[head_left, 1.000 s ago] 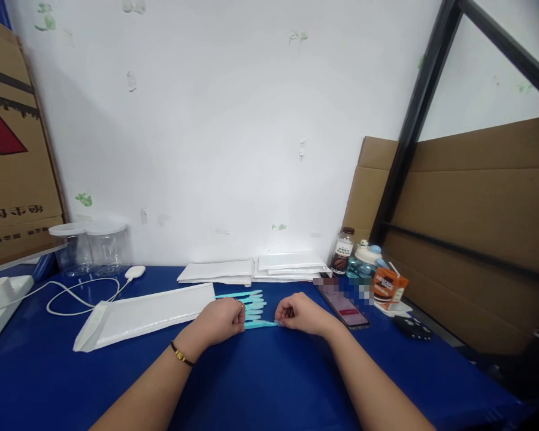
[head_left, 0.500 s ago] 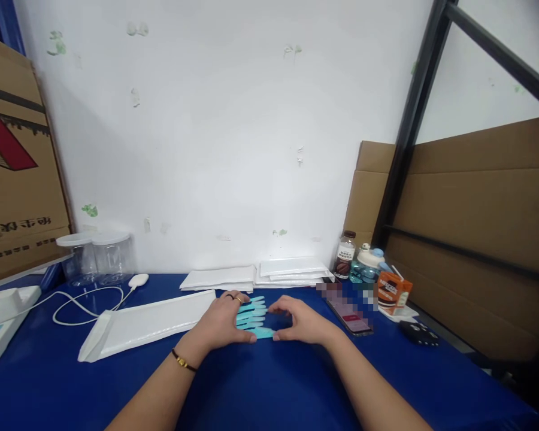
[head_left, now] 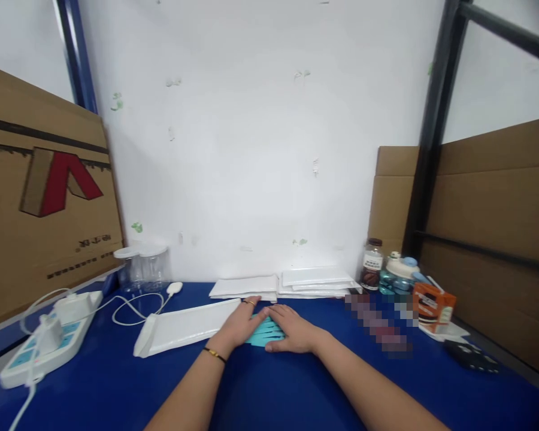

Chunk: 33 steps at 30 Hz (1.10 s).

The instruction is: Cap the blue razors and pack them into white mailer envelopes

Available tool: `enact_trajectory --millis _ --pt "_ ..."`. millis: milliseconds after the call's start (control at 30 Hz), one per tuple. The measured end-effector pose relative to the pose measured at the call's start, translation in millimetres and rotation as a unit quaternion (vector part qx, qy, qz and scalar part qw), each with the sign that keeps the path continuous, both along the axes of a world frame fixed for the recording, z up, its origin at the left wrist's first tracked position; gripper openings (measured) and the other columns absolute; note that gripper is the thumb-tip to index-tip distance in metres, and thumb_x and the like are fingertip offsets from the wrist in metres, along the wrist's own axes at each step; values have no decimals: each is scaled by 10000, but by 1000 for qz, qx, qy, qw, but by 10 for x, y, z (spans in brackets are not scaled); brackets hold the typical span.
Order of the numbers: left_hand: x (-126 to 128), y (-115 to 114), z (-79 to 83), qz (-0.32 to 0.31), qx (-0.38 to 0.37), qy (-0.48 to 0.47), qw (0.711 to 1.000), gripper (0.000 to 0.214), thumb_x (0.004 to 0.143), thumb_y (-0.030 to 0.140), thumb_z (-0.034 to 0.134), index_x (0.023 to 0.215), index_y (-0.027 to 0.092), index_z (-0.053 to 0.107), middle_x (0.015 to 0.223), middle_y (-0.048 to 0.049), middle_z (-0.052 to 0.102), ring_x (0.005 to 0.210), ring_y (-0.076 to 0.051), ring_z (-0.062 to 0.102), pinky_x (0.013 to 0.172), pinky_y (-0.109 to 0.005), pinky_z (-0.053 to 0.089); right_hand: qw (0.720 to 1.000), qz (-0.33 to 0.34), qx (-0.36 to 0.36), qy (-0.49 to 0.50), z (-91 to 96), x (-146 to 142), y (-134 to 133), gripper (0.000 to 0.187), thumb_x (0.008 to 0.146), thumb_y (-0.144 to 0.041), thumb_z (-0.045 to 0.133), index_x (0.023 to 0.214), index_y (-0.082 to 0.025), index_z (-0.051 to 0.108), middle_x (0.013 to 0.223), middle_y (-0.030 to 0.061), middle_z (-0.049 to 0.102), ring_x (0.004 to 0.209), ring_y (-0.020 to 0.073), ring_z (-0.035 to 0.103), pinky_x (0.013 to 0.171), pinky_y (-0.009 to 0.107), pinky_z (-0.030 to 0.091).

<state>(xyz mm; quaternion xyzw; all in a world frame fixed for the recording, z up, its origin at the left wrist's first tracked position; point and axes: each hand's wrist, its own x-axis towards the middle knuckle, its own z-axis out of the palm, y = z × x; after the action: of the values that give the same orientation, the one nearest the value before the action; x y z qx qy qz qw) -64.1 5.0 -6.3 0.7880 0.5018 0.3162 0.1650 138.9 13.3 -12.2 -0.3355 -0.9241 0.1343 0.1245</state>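
Observation:
Several flat turquoise strips (head_left: 269, 330) lie in a bunch on the blue table, partly hidden under my hands; their exact kind does not show. My left hand (head_left: 243, 323), with a ring and a bracelet, rests along their left side. Its thumb stretches to the right over the strips, and its other fingers reach forward. From the right, my right hand (head_left: 291, 329) covers their other ends, fingers stretched out and thumb apart near the front edge of the bunch. The two hands nearly meet at the far side. Left of them is a white padded envelope (head_left: 188, 326).
More white envelopes (head_left: 314, 278) lie along the wall. To the right are a brown-capped bottle (head_left: 372, 264), a water bottle (head_left: 399, 274), an orange carton (head_left: 433, 305) and a black object (head_left: 471, 356). A power strip (head_left: 65, 353), white cable and clear jars (head_left: 153, 269) stand left.
My hands have come closer together over the turquoise strips, covering more of them. The view has turned a little to the left, bringing the power strip further in.

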Motion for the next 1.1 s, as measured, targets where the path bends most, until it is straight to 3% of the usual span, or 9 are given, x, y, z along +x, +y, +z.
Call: enact_trajectory --millis 133,333,500,667,767,800,867,1000,1100 --pt "80 -84 11 -44 28 -13 999 584 848 546 379 1298 178 431 1333 -102 458 1225 -218 416 1043 -340 299 997 14 78 -3 -9 14 -155 537 819 -526 477 1262 -224 441 1202 110 487 1107 267 422 959 437 325" --pt "2 -14 48 17 26 -139 990 525 844 531 405 1207 169 521 1271 -101 522 1203 -209 441 1047 -330 295 987 -25 149 -63 17 -106 -377 240 858 -244 438 1049 -131 528 1036 124 527 949 241 489 819 368 432" --pt "-40 -13 82 115 -28 -255 960 549 878 546 274 1135 142 543 1217 -130 565 1161 -209 492 1015 -348 337 978 -68 118 -156 82 -288 -439 269 743 -79 499 1010 -64 528 1012 179 553 921 258 540 800 369 448" --pt "-33 -309 107 177 -42 -254 950 609 884 541 195 1231 107 445 1294 -163 486 1209 -233 444 1011 -389 329 973 -109 98 -176 96 -336 -439 295 755 -44 445 1040 -50 520 989 217 576 873 284 594 710 382 470" --pt "26 -591 118 136 -4 -156 978 703 729 522 530 1298 128 400 1370 -143 399 1302 -272 297 1078 -402 210 977 -91 97 -167 94 -254 -462 309 746 -81 477 1051 -50 517 975 204 595 869 291 603 725 386 466" --pt "64 -678 125 88 23 -56 994 795 646 468 624 1330 154 369 1414 -123 337 1338 -292 203 1098 -421 139 978 -83 99 -165 94 -224 -476 318 739 -90 489 1053 -46 518 978 205 598 875 295 601 734 389 463" --pt "167 -807 141 21 50 131 990 950 537 334 698 1382 192 288 1453 -102 262 1358 -320 98 1103 -459 43 979 -59 112 -159 99 -177 -516 346 728 -88 493 1069 -37 519 994 211 598 889 295 598 753 389 457" --pt "404 -869 164 19 31 237 971 820 629 186 572 1387 144 263 1201 -165 554 1137 -308 484 1003 -430 287 976 -12 155 -154 172 -128 -634 388 730 -66 453 1110 -18 516 1005 220 607 879 273 602 763 368 454" --pt "524 -835 158 38 14 231 972 661 692 177 502 1331 158 333 998 -130 651 922 -294 602 838 -399 407 972 -13 159 -170 327 -71 -713 409 718 -59 453 1120 -9 512 975 211 624 833 268 617 714 351 464"
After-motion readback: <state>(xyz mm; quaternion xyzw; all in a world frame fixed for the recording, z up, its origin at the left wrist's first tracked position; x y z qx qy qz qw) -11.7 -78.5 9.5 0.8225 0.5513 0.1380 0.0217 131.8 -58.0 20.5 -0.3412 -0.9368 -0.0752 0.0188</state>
